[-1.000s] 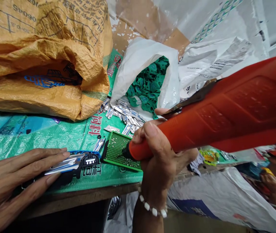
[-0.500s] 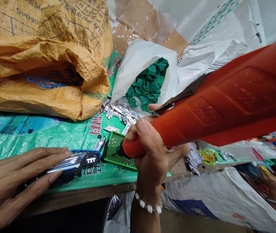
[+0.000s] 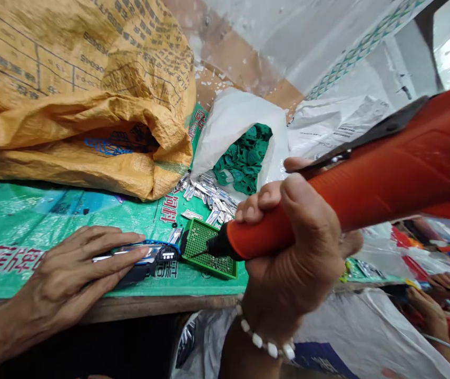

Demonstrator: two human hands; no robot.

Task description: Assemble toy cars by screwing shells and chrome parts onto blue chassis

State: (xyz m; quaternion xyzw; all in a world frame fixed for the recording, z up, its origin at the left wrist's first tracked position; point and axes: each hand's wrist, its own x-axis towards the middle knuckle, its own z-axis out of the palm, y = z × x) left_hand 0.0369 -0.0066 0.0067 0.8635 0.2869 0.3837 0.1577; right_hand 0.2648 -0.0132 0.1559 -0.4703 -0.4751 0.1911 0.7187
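Observation:
My right hand (image 3: 300, 237) is closed around a red electric screwdriver (image 3: 375, 173) that slants down to the left. Its black nose and thin bit hang over a green perforated tray (image 3: 228, 271) with small screws in it; whether the bit touches them I cannot tell. My left hand (image 3: 86, 260) lies over a blue-and-black plastic toy body (image 3: 165, 256) with silver strips on it, its fingers along the top and near side. Part of that body is hidden under the fingers. Its right end is close to the tray's left edge.
Loose silver strips (image 3: 213, 197) lie behind the tray, before a white bag (image 3: 228, 113) of green plastic pieces (image 3: 244, 158). A large yellow woven sack (image 3: 138, 173) stands back left. At far right another person's hands (image 3: 426, 305) show. The table's wooden edge (image 3: 162, 308) runs in front.
My right hand and the screwdriver have pulled back to the right, baring the bit over the tray. My left fingers now cover more of the toy body. The whole view has shifted somewhat.

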